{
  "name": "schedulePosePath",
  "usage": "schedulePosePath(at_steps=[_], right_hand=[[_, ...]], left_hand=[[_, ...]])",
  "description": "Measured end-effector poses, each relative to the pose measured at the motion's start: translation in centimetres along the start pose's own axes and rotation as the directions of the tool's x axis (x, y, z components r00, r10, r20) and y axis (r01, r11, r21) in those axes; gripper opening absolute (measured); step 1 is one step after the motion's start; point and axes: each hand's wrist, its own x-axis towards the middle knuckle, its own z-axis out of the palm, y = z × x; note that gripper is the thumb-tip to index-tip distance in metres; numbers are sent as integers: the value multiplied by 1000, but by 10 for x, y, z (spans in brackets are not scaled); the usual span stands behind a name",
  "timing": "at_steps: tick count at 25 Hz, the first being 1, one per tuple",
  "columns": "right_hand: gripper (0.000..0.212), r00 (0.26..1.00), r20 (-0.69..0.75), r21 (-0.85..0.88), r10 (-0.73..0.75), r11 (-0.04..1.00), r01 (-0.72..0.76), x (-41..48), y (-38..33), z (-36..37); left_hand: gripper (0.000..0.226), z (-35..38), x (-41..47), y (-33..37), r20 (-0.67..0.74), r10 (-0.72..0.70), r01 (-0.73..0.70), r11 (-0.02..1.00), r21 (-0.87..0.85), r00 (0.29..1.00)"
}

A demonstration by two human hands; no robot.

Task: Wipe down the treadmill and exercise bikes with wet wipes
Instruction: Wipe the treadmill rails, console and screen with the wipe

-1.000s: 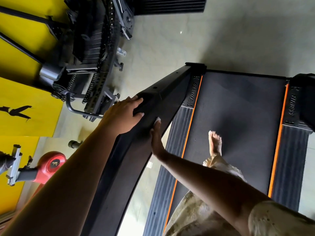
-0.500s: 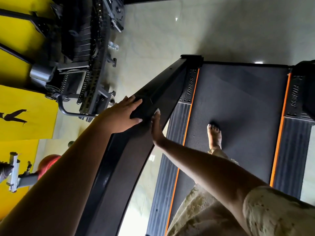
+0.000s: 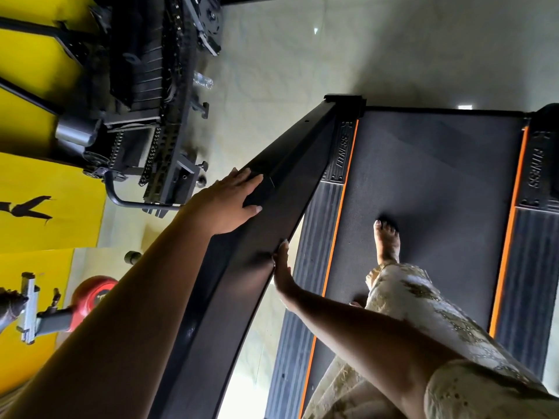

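On the treadmill's (image 3: 429,164) left upright (image 3: 230,313), the left hand (image 3: 227,204) is laid flat, fingers straight across the top. The right hand (image 3: 282,275) is pressed edge-on against the inner side, fingers straight. No wipe can be made out. The upright is judged rigid and smooth, so firm, flat pressure should suit.

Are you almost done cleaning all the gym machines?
Not nearly. Nothing looks finished for sure. Right now the left hand lies flat on the black slanted treadmill beam and the right hand presses its inner edge; no wet wipe shows. The red exercise bike stands off to the side, untouched.
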Motion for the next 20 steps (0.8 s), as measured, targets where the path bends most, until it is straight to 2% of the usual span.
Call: schedulePosePath(at_steps=[3, 6, 10, 12, 15, 17, 20], right_hand=[[60, 997, -21, -4, -71, 998, 71, 25, -4, -5], [72, 990, -57, 33, -132, 990, 134, 58, -57, -8], [57, 961, -83, -94, -263, 962, 255, -22, -152, 2], [51, 943, -96, -126, -319, 944, 306, -51, -160, 5], [45, 931, -181, -237, -317, 933, 272, -72, -164, 6], [28, 912, -148, -478, -383, 835, 273, -82, -179, 3], [15, 924, 3, -823, -383, 524, 220, -94, -219, -9]], left_hand=[[66, 1, 3, -4, -4, 6, -6, 1000, 1, 1000], [65, 2, 3, -5, -11, 6, -6, 1000, 11, 1000], [63, 1, 1, -2, -30, -20, 19, 1000, -23, 999], [59, 2, -1, -1, -63, -17, 12, 997, -79, 998], [54, 2, -4, 0, -185, -11, -32, 974, -226, 983], [50, 0, -14, 1, -313, -39, -68, 943, -326, 949], [43, 0, -33, 2, -493, -85, -132, 912, -389, 866]])
